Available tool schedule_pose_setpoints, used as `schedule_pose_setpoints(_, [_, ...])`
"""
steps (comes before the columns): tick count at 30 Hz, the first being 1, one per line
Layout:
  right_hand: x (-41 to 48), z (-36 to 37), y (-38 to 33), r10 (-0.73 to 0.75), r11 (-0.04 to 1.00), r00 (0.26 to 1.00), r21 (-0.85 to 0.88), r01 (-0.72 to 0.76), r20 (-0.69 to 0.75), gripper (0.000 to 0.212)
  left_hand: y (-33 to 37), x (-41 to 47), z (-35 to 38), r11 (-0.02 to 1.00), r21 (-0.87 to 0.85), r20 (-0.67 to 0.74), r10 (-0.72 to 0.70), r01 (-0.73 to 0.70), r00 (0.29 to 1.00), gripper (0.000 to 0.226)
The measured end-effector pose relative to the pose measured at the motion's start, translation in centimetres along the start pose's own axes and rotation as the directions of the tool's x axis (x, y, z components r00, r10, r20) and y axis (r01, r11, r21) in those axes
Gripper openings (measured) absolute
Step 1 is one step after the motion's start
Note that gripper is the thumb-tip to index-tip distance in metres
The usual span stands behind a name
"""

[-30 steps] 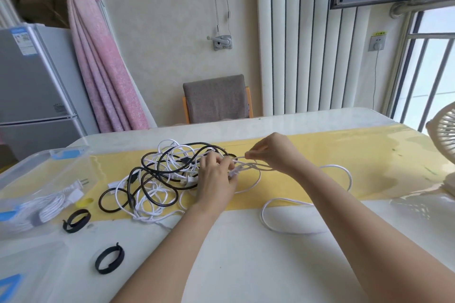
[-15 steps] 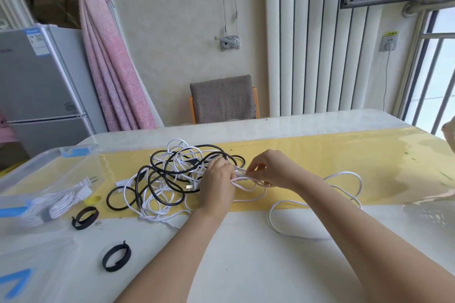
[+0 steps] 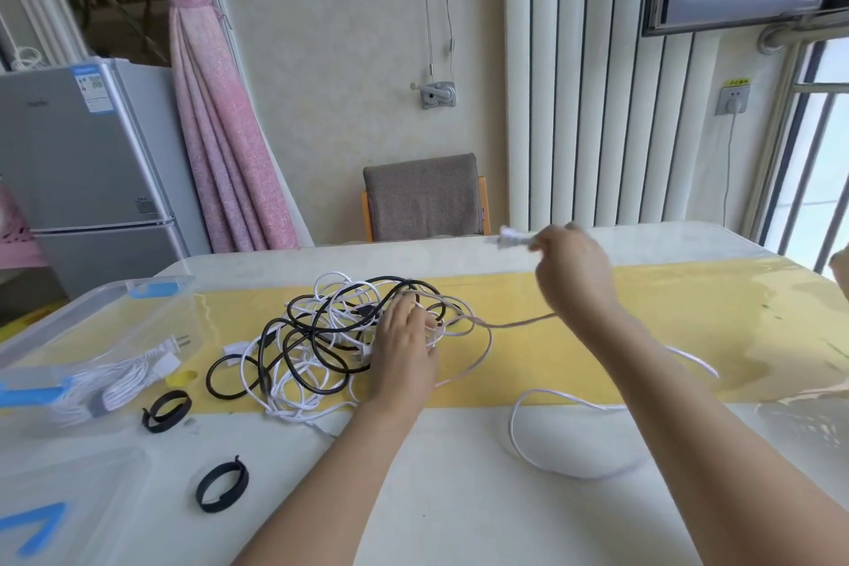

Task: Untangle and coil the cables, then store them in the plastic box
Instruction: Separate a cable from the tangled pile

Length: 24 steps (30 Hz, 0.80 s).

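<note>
head: right hand (image 3: pixel 574 276) on plug (image 3: pixel 510 238); sticker (image 3: pixel 94 88) unreadable

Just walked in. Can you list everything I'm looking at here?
cable tangle: one, black and white, on the yellow strip
white cable: one, white, plug end raised, slack on the table
plastic box: one, clear with blue clips, table's left
coiled cable: one, white, inside the box
strap loops: two, black, table, near the box
yellow strip: one, yellow, across the table
table: one, white, foreground
chair: one, grey, behind the table
fridge: one, grey, back left
curtain: one, pink, beside the fridge
left hand: one, resting on the tangle
right hand: one, raised, pinching the white cable's plug end
</note>
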State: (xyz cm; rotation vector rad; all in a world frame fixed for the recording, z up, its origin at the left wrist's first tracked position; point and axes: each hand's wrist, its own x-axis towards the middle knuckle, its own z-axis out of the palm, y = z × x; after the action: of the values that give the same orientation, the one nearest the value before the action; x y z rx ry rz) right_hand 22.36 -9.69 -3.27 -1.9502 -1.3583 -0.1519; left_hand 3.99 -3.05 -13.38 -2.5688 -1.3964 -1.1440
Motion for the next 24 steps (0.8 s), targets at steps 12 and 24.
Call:
schedule_pose_setpoints(12, [-0.7, 1.9, 1.4, 0.203, 0.947, 0.918, -0.306, -0.096, 0.34, 0.032, 0.0, -0.1, -1.1, 0.974, -0.202, -0.015, -0.106, 0.101, 0.994, 0.014])
schedule_pose_setpoints(24, [-4.6, 0.9, -5.2, -0.01, 0.934, 0.805, -0.282, 0.219, 0.593, 0.039, 0.3, 0.3, -2.7, 0.975, -0.184, 0.023, -0.126, 0.129, 0.992, 0.021])
